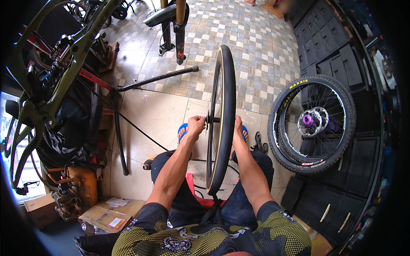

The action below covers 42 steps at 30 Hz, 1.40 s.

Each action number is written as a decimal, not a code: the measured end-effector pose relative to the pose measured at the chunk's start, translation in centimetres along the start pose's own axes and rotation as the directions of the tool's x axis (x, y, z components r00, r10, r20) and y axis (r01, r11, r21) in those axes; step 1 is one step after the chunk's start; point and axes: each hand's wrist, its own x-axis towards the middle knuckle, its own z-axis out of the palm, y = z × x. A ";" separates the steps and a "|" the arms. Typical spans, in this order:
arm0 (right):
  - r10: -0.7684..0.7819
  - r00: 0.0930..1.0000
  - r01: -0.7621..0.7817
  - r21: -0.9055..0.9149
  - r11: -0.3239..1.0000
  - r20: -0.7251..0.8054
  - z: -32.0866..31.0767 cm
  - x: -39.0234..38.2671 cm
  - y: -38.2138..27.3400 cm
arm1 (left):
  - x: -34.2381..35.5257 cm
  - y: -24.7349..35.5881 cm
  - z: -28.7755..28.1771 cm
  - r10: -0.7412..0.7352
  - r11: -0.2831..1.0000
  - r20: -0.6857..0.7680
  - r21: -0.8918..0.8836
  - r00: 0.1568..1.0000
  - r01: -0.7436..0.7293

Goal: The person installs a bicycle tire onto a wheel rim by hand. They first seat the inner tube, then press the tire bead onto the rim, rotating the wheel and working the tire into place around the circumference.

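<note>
A bicycle wheel (229, 98) with a black tyre and a tan sidewall line stands upright between my legs, seen nearly edge-on. At its hub (210, 120), on the left side, my left hand (197, 125) pinches the axle end with closed fingers. Across the wheel, my right hand (238, 124) is curled in toward the hub from the other side. The tyre covers its fingertips, so their contact with the axle is hidden.
Two knobby-tyred wheels (348, 128) with a purple hub lean against black drawers (329, 70) at right. A green bike frame (81, 51), a suspension fork (180, 40) and black stand legs (158, 79) occupy the left. A cardboard box (112, 213) lies lower left.
</note>
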 end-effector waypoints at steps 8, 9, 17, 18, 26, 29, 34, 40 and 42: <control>0.010 1.000 -0.011 0.052 0.999 0.023 -0.3 0.1 0.4 | 0.2 -0.3 0.1 0.004 1.000 0.002 0.019 1.000 -0.004; 0.010 1.000 -0.011 0.043 0.999 0.025 -0.2 -0.1 0.1 | 0.4 -0.5 0.0 0.003 1.000 0.005 0.017 1.000 -0.003; -0.008 1.000 0.008 0.012 1.000 0.010 -0.5 0.0 0.3 | 0.1 -0.2 0.3 -0.005 1.000 0.006 0.009 1.000 0.005; -0.023 1.000 0.023 0.013 1.000 0.003 -0.6 0.3 0.6 | 0.1 -0.1 0.5 -0.003 1.000 0.009 0.012 1.000 0.003; -0.018 1.000 0.017 0.032 0.999 0.020 -0.6 0.5 0.8 | 0.4 -0.4 0.4 -0.010 1.000 0.011 0.025 1.000 0.010; 0.002 1.000 -0.003 0.032 0.999 0.026 -0.3 0.0 0.1 | 0.8 -0.9 0.1 0.000 0.999 -0.006 0.037 1.000 0.000; 0.008 1.000 -0.008 0.025 1.000 0.019 -0.3 0.0 0.2 | 0.6 -0.9 -0.1 -0.003 0.997 -0.010 0.072 1.000 0.003; 0.047 0.993 -0.050 0.026 0.998 0.109 -1.0 2.1 2.2 | -0.1 -0.2 0.4 0.013 0.995 -0.012 0.096 1.000 -0.012; 0.052 0.995 -0.058 0.059 0.997 0.090 -1.2 2.3 3.0 | -0.3 0.2 0.6 0.008 0.995 -0.003 0.097 1.000 -0.008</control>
